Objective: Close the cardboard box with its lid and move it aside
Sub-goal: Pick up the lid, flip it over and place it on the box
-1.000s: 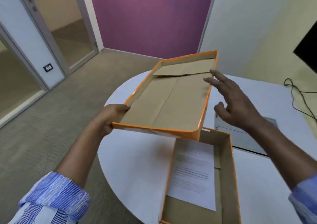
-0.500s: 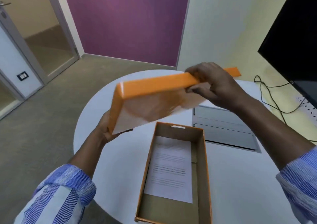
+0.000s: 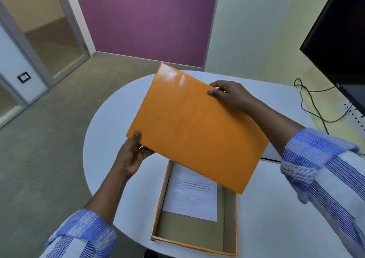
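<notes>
The orange lid (image 3: 195,127) is in the air above the table, its glossy top turned toward me and skewed at an angle. My left hand (image 3: 132,155) grips its near left corner, thumb on top. My right hand (image 3: 231,93) holds its far right edge. Below it the open cardboard box (image 3: 160,208) stands on the white table, orange outside and brown inside, with a printed white sheet (image 3: 191,198) lying in it. The lid covers the box's far end from view and does not touch it.
The round white table (image 3: 110,123) carries a grey flat panel (image 3: 270,154) mostly hidden behind the lid. A black screen (image 3: 341,40) hangs at the right, with black cables (image 3: 312,103) on the floor below. Carpet and a glass door lie to the left.
The lid has been flipped from inside-up to top-up. My right hand, free a second ago, took hold of its far edge. The lid now hovers lower, over the box.
</notes>
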Demonstrator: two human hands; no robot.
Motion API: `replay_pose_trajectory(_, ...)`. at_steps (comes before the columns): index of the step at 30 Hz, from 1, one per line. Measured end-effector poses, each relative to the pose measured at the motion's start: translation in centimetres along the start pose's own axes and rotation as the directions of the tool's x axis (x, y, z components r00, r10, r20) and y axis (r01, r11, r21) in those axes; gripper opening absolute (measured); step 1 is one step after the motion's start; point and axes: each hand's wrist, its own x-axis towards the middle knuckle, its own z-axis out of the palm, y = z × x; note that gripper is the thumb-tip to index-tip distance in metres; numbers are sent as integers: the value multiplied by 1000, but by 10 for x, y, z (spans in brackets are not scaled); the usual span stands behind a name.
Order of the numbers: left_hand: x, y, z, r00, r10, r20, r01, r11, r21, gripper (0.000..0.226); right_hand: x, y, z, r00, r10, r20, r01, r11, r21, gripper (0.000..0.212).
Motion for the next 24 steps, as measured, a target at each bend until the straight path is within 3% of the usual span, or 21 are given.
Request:
replay_pose_trajectory(2, -4, -9, 2, 998, -34, -55, 27, 993, -116, 44, 2, 16, 12, 995, 100, 10, -101, 994, 51, 37)
replay_pose_trajectory(4, -9, -21, 10, 993, -86, -81, 79, 993, -92, 47, 0, 35, 25, 979, 204, 16, -204, 975, 88, 43)
replay_pose_trajectory(9, -20, -49, 33, 977, -208, -51, 211, 896, 391, 54, -33, 75, 70, 884, 466, -32, -458, 878, 137, 56)
replay_pose_trajectory(13, -13, -58, 44, 984, -123, -128, 176, 772, 610, 70, -78, 94, 112, 749, 660, -56, -615, 724, 312, 56)
replay_pose_trajectory(18, -11, -68, 57, 992, -4, -122, 108, 495, 862, 76, -141, 105, 151, 704, 708, -50, -634, 659, 405, 59)
replay_pose_trajectory(24, -14, -76, 58, 997, -9, -75, 72, 383, 921, 77, -171, 107, 157, 634, 767, -98, -676, 611, 412, 65)
